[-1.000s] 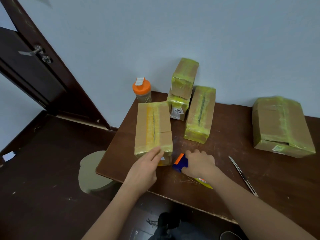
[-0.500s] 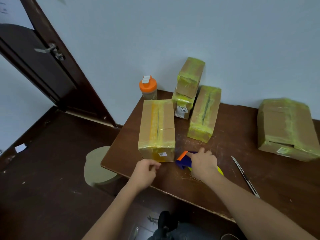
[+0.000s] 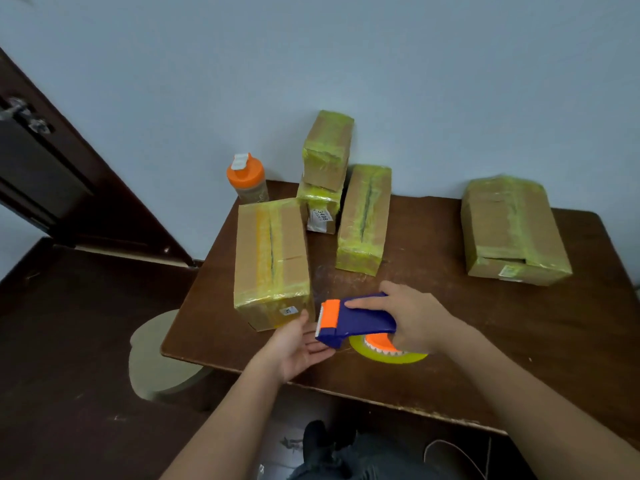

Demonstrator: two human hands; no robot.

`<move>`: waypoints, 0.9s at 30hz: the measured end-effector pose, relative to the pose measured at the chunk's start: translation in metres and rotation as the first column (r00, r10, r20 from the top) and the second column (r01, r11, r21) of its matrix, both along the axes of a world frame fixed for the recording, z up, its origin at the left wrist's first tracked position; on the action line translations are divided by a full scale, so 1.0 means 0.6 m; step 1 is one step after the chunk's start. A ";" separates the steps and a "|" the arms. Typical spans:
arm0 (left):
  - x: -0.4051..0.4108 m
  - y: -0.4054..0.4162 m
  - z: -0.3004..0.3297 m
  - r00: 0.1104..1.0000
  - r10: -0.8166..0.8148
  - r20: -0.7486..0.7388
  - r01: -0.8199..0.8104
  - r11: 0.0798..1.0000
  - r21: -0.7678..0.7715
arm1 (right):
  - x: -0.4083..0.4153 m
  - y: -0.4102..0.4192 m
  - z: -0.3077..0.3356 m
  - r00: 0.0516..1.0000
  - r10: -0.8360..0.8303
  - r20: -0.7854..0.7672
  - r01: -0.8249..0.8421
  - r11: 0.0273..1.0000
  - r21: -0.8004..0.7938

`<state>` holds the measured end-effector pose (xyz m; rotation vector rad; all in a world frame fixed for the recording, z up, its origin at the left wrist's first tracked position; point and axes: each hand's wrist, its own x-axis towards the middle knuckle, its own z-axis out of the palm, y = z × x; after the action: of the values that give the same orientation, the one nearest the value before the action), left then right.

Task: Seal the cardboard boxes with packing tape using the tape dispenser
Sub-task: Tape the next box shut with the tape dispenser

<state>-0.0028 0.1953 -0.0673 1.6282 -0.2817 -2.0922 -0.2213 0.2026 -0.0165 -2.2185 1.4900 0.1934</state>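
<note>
My right hand (image 3: pixel 414 315) grips a blue and orange tape dispenser (image 3: pixel 353 318) with a yellowish tape roll (image 3: pixel 388 355), lifted just above the brown table (image 3: pixel 450 341). My left hand (image 3: pixel 294 348) lies palm up with relaxed fingers under the dispenser's blade end, just in front of the nearest cardboard box (image 3: pixel 272 261). That box lies lengthwise with yellow tape along its top seam and front end. Further back stand a long taped box (image 3: pixel 363 220), two small stacked boxes (image 3: pixel 325 168) and, at the right, a large taped box (image 3: pixel 512 230).
An orange-lidded bottle (image 3: pixel 247 178) stands at the table's back left corner by the wall. A dark door (image 3: pixel 52 174) is at the left. A beige stool seat (image 3: pixel 156 358) sits on the floor beside the table's left edge.
My right hand has lifted the dispenser off the table and turned it, showing the tape roll. My left hand has left the box's front end and opened palm up under the dispenser.
</note>
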 end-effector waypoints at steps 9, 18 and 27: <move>-0.008 -0.011 0.036 0.996 -0.074 -0.044 0.069 0.992 -0.104 | -0.039 0.030 -0.010 0.989 -0.016 0.145 0.027 0.997 -0.078; 0.009 -0.047 0.116 0.957 -0.071 0.281 0.153 0.948 -0.281 | -0.013 0.007 0.022 0.963 0.090 0.255 -0.035 0.976 -0.215; 0.064 -0.074 0.153 0.797 0.121 0.591 0.216 0.858 -0.467 | 0.039 -0.031 0.036 0.945 0.193 0.266 -0.110 0.948 -0.298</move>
<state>0.0357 0.1507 0.0245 1.8848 -1.0150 -1.2736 -0.1979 0.1843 0.0053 -2.4562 1.2461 -0.3068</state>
